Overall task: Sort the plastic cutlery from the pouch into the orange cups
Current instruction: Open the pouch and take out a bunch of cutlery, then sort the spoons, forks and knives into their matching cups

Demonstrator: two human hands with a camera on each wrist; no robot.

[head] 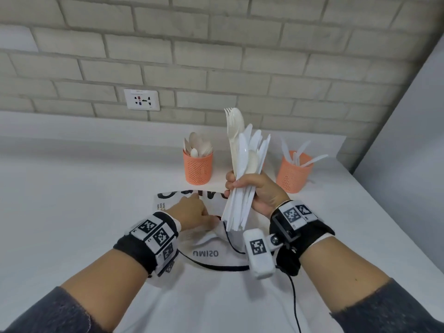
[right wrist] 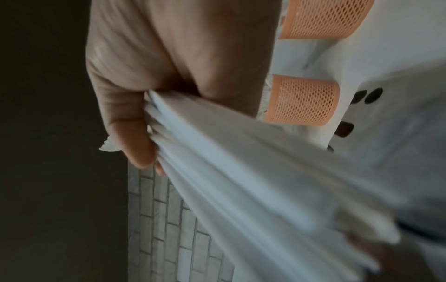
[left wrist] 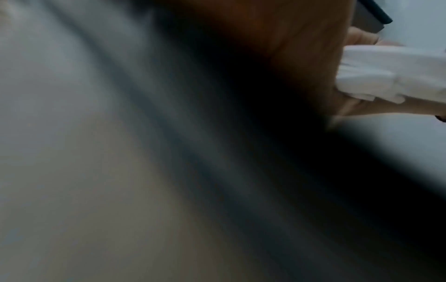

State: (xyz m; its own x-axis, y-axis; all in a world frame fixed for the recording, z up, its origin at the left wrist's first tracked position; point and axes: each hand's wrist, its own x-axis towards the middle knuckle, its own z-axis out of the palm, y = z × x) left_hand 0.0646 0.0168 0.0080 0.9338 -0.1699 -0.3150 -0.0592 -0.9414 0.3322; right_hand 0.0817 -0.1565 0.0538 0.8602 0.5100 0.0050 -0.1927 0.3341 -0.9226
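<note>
My right hand (head: 254, 191) grips a thick bundle of white plastic cutlery (head: 245, 150) upright above the white pouch (head: 168, 203) with black lettering. A fork and several knives fan out at the top. The right wrist view shows the bundle (right wrist: 241, 171) running under my thumb. My left hand (head: 197, 212) rests flat on the pouch, fingers pointing away. More white cutlery (head: 204, 236) lies by the pouch mouth. One orange mesh cup (head: 198, 168) holds spoons, another orange cup (head: 293, 174) holds knives. The left wrist view is dark and blurred.
The cups stand at the back of a white table (head: 72, 212) against a grey brick wall. A wall socket (head: 141, 99) sits above the table's far edge. The table's right edge (head: 384, 224) runs close to the right cup. A black cord (head: 216, 266) lies across the pouch.
</note>
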